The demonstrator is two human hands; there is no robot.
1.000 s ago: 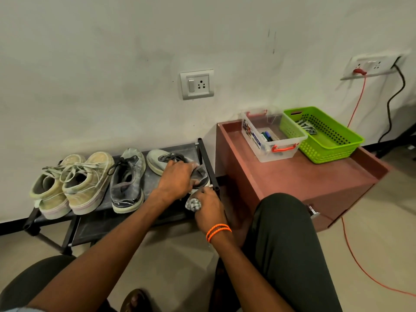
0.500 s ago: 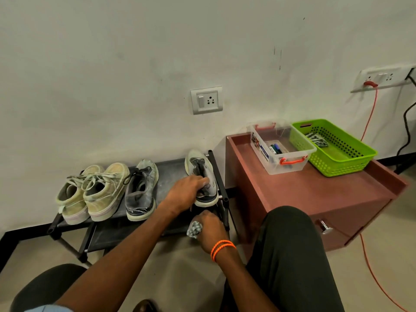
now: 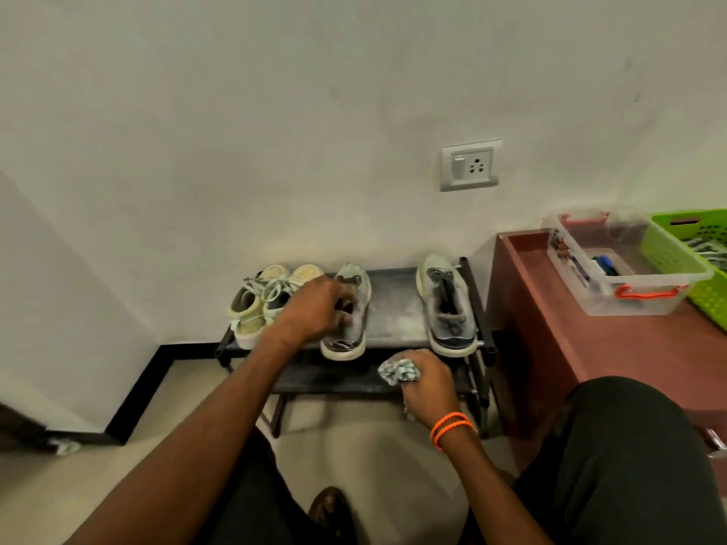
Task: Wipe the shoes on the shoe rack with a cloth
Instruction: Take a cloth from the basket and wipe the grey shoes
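A low black shoe rack [image 3: 393, 308] stands against the wall. On its top shelf a pair of pale yellow sneakers [image 3: 255, 304] sits at the left, a grey shoe [image 3: 352, 328] in the middle and its mate, another grey shoe [image 3: 446, 304], upright at the right end. My left hand [image 3: 314, 312] reaches into the opening of the middle grey shoe, fingers curled over its collar. My right hand [image 3: 427, 381] hovers in front of the rack's front edge, closed around a crumpled grey-green cloth [image 3: 397, 370].
A red-brown cabinet [image 3: 590, 348] stands right of the rack, carrying a clear plastic box [image 3: 625, 265] and a green basket [image 3: 704, 245]. A wall socket [image 3: 470, 165] is above. My knees in dark trousers [image 3: 629, 466] are at the bottom right.
My left hand let go of the right grey shoe, now standing at the rack's right end, and moved left onto the middle grey shoe. The view swung left. My right hand keeps the cloth.
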